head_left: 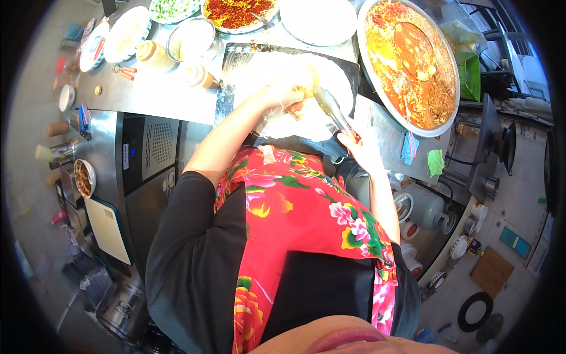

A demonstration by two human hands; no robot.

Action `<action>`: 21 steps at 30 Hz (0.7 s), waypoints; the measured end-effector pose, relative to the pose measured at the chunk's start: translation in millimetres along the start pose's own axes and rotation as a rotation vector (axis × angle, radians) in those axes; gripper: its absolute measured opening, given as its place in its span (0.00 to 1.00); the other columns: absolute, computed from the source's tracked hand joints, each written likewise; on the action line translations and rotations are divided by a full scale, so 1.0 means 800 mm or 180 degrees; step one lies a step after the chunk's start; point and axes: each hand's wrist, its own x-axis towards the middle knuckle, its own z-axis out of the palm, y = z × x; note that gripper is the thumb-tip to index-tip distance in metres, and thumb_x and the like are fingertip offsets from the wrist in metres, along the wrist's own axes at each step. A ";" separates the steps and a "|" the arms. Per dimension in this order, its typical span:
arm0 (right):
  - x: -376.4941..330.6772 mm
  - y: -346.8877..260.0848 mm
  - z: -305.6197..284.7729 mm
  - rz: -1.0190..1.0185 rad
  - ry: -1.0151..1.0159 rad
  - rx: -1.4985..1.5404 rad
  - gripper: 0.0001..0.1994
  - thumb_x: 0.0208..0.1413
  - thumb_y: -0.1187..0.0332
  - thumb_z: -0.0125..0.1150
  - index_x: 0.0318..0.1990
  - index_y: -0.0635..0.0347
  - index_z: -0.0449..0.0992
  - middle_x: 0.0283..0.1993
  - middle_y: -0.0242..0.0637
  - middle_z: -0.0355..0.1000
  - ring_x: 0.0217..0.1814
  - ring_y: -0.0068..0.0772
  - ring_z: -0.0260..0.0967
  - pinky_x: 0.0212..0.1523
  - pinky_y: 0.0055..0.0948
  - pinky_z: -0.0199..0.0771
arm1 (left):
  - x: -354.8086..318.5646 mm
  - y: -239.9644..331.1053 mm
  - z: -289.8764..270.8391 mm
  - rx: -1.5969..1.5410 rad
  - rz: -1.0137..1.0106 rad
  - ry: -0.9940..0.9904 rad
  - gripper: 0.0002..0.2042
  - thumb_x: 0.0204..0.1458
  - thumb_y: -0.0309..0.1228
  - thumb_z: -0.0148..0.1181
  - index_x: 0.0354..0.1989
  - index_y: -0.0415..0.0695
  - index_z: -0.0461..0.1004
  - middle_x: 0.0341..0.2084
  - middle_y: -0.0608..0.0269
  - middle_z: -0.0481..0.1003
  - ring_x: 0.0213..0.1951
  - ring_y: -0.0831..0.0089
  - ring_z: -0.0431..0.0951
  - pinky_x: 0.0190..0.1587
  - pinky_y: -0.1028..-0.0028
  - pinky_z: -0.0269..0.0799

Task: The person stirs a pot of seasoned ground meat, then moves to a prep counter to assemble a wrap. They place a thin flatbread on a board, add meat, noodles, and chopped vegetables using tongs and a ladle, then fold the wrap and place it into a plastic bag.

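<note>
A broad white round sheet (277, 124), washed out by glare, covers most of a black board (234, 57) on the counter. Over its middle is my left hand (286, 95), fingers curled in around something pale orange that the glare blurs. In my right hand (361, 144), fingers wrapped round the near end, is a long metal utensil (334, 111); its shape does not settle whether it is tongs or a spatula. The utensil's far end slants up and left, close to my left fingers, above the sheet.
At the right stands a large basin (455, 88) of red, oily food with a ladle (402, 88). Along the back are a bowl of chili (236, 13), chopped greens (174, 8) and a white plate (318, 20). Squeeze bottles (154, 55) stand left; a green cloth (435, 162) hangs right.
</note>
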 end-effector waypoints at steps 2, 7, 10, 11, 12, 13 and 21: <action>-0.015 -0.006 -0.004 0.0435 -0.0073 0.0590 0.27 0.56 0.63 0.68 0.64 0.52 0.73 0.34 0.25 0.76 0.23 0.14 0.62 0.26 0.19 0.65 | -0.003 0.001 0.000 0.0827 0.0242 0.0470 0.03 0.52 0.27 0.60 0.32 0.42 0.76 0.21 0.61 0.76 0.25 0.73 0.76 0.28 0.72 0.73; -0.005 -0.003 -0.001 0.0492 -0.0063 0.0550 0.25 0.55 0.66 0.70 0.60 0.59 0.74 0.29 0.24 0.70 0.22 0.13 0.59 0.22 0.17 0.60 | -0.015 0.013 -0.003 0.0094 0.0061 0.0375 0.04 0.53 0.29 0.61 0.29 0.42 0.75 0.18 0.62 0.73 0.20 0.75 0.72 0.22 0.75 0.67; 0.015 0.012 0.010 -0.0248 0.0089 -0.0582 0.23 0.55 0.64 0.70 0.57 0.60 0.76 0.28 0.24 0.71 0.22 0.14 0.60 0.23 0.17 0.61 | -0.019 0.019 -0.001 -0.0796 -0.0140 -0.0284 0.07 0.53 0.30 0.62 0.26 0.42 0.73 0.17 0.64 0.71 0.18 0.77 0.69 0.21 0.77 0.64; 0.019 0.017 0.012 -0.0273 0.0109 -0.0773 0.22 0.55 0.63 0.70 0.56 0.60 0.77 0.28 0.25 0.72 0.22 0.14 0.61 0.23 0.17 0.62 | -0.020 0.020 0.001 -0.0803 -0.0221 -0.0230 0.07 0.53 0.30 0.62 0.26 0.43 0.74 0.18 0.64 0.72 0.18 0.77 0.70 0.20 0.77 0.64; 0.021 0.021 0.014 -0.0262 0.0117 -0.0937 0.21 0.55 0.62 0.70 0.55 0.60 0.78 0.27 0.25 0.72 0.21 0.14 0.61 0.23 0.17 0.63 | -0.021 0.021 0.003 -0.0844 -0.0209 -0.0099 0.07 0.54 0.29 0.61 0.25 0.43 0.74 0.18 0.64 0.73 0.19 0.78 0.71 0.20 0.77 0.65; 0.022 0.024 0.015 -0.0241 0.0054 -0.0874 0.21 0.55 0.62 0.70 0.55 0.60 0.78 0.27 0.25 0.72 0.21 0.14 0.61 0.23 0.17 0.63 | -0.021 0.022 0.005 -0.0885 -0.0193 0.0029 0.07 0.54 0.28 0.60 0.25 0.43 0.74 0.19 0.65 0.74 0.19 0.78 0.73 0.20 0.77 0.65; 0.016 0.011 0.013 -0.0034 -0.0128 -0.0697 0.22 0.56 0.63 0.68 0.57 0.59 0.77 0.27 0.25 0.71 0.22 0.13 0.61 0.24 0.18 0.63 | -0.024 0.018 0.003 -0.1203 -0.0453 0.0033 0.07 0.55 0.30 0.61 0.26 0.43 0.74 0.19 0.62 0.74 0.19 0.78 0.72 0.20 0.76 0.64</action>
